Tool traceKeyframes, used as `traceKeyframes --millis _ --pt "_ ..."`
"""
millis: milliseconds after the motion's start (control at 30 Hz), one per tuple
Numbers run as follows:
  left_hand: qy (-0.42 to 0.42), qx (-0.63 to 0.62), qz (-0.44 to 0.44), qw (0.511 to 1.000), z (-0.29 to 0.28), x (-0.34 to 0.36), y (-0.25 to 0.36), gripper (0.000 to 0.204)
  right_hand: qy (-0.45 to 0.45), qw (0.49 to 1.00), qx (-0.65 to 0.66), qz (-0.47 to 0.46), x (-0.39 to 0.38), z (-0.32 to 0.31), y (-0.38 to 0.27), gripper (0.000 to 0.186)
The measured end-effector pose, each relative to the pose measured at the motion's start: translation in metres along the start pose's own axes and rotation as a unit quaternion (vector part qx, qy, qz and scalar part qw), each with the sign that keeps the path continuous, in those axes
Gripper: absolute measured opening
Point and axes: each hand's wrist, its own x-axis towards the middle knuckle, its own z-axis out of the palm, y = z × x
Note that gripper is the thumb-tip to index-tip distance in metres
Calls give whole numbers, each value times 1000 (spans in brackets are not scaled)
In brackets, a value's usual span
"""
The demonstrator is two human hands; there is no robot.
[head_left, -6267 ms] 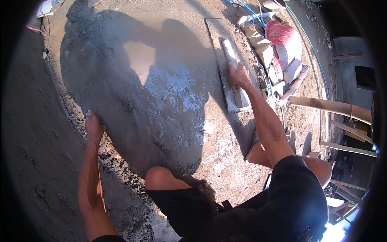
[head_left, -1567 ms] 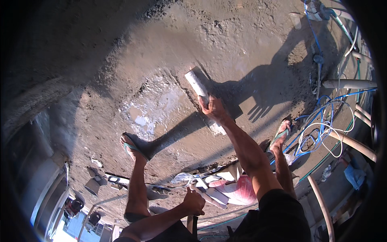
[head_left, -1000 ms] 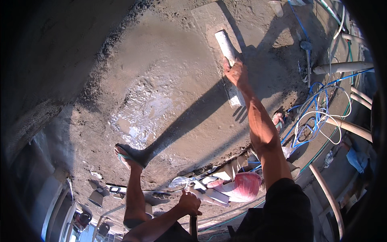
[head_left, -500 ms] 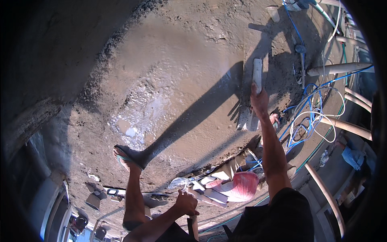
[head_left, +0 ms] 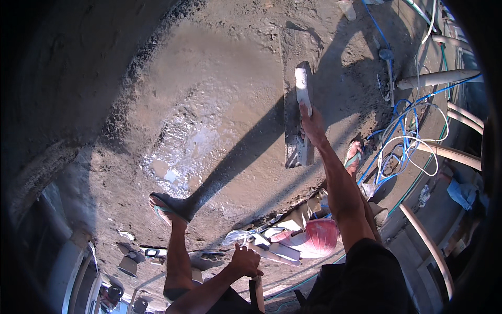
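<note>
My right hand [head_left: 312, 125] is closed round the pale wooden handle [head_left: 301, 86] of a long float [head_left: 294, 149]. Its narrow board, smeared with grey mortar, lies flat on the wet concrete [head_left: 230, 136]. Near the bottom edge, my left hand [head_left: 246, 260] is closed at the upper end of a wooden stick [head_left: 257, 294]; the palm side is hidden. My feet in flip-flops show on either side, the left foot [head_left: 166, 208] at the edge of the wet patch and the right foot [head_left: 354, 157] beyond my right forearm.
White and blue hoses [head_left: 402, 144] lie coiled at the right, among wooden poles [head_left: 439, 78]. A red hard hat or bowl-like shell [head_left: 320, 236] sits with scraps by my legs. A long-handled tool [head_left: 389, 68] lies at the far right; a dark bucket [head_left: 128, 266] is at lower left.
My right hand has drawn the float leftward over the wet concrete, and its handle now tilts. My right foot has come into fuller view. The left hand has barely moved.
</note>
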Motion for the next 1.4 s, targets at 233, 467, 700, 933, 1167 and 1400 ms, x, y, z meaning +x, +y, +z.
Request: traceKeyframes --millis 233,467,700,933,1167,1400 --pt "-108 -7 -20 994 -48 -27 7 66 28 992 -49 -111 -23 13 32 46" --pt "-22 12 -9 1000 -18 -4 5 63 -24 961 -205 -186 -18 31 30 52" --pt "36 5 5 999 14 16 -7 80 -44 996 45 59 -31 16 12 46" --pt "65 14 4 998 8 4 -9 78 32 997 -45 -50 -56 8 24 42" --pt "21 8 -5 1000 1 5 -12 72 100 971 -186 -109 -14 18 26 49" --pt "40 7 2 999 7 -4 -16 69 74 997 -30 -23 72 4 -29 52"
